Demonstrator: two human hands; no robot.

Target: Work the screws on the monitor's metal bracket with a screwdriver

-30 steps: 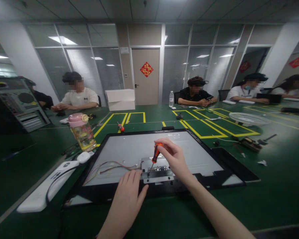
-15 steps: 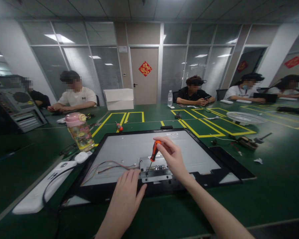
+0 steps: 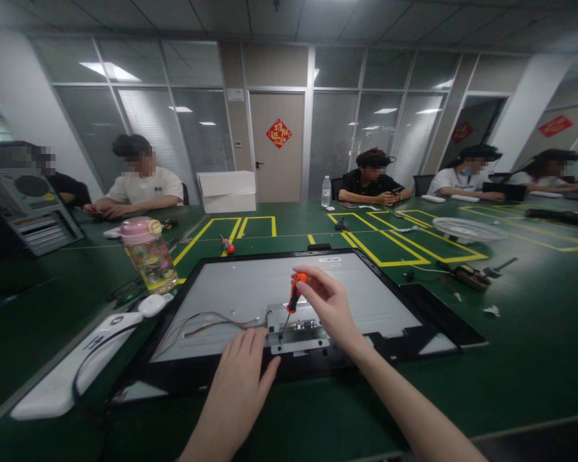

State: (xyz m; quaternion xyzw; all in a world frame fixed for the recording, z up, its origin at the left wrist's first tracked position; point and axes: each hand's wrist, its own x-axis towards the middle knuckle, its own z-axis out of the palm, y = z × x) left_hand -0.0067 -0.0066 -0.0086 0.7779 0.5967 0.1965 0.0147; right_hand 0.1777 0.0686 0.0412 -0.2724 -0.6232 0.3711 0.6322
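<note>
Changing very little over the last second: just drifting slightly leftward in view, surroundings included, probably from a small turn of the head. Gripping the orange-and-black screwdriver (image 3: 295,296) by its handle in the right hand (image 3: 333,303), closing fingers and thumb round the upper part, and keeping the shaft slanting down to the same spot near the left end of the metal bracket (image 3: 304,346). Laying the left hand (image 3: 243,360) open, thumb apart, just beside that end, gripping nothing visible and hiding any contact beneath the palm. Keeping the dark-framed panel (image 3: 250,282) flat on the green desk (image 3: 525,385), with the bracket towards its near edge and thin cables (image 3: 221,316) on its left half. Suggesting, by this steadiness, continued work at one point, probably seating the tip in a screw, though showing it too small to tell.
</note>
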